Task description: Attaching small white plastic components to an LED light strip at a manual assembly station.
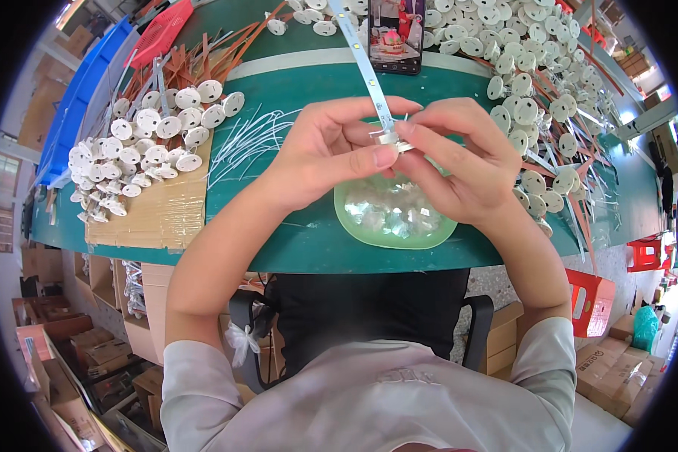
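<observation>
Over a light green bowl (399,241), my two hands meet at the lower end of an LED strip (363,64), which points up and away. My left hand (316,151) pinches the strip's end between thumb and fingers, where a small white end piece (388,138) shows. From the right, my right hand (467,154) closes its thumb and fingertips on that end piece; a thin pale wire tip sticks up there. The fingers partly hide the joint. Shiny clear small pieces (392,211) fill the bowl below.
White wires (252,143) lie left of my hands on the green table (301,241). White round discs on strips (158,128) heap on cardboard (158,226) at left, and more discs (523,83) at right. A phone (395,38) stands at the back; a red stool (591,301) is right.
</observation>
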Motion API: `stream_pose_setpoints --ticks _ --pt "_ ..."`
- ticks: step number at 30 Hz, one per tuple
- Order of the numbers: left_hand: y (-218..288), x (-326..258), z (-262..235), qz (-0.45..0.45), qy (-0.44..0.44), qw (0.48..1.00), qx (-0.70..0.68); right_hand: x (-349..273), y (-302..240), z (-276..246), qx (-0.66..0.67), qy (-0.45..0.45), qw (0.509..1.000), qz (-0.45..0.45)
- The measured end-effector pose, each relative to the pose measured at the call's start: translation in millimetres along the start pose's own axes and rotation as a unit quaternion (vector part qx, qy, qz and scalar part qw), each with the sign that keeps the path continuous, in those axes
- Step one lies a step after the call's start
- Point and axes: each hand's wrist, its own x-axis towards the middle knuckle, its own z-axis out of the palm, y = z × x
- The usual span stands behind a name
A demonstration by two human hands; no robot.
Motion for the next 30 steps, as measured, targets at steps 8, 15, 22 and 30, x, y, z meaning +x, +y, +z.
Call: stream_pose_setpoints --ticks 8,15,22,30 --pt "-5 -2 -8 0.010 -0.016 0.995 0.096 -9 2 7 -0.034 0.045 0.997 -0.048" --pt "4 -2 -12 -0.009 -0.018 1.000 0.011 -2 2 3 0.027 -0.015 1.000 0.004" --pt "1 1 -7 0.027 0.000 0.996 0.079 -5 1 3 -0.004 0.000 1.000 0.002" --pt "6 1 -19 0.036 -0.018 0.990 0.136 -2 -1 9 -0.015 0.033 0.999 0.013"
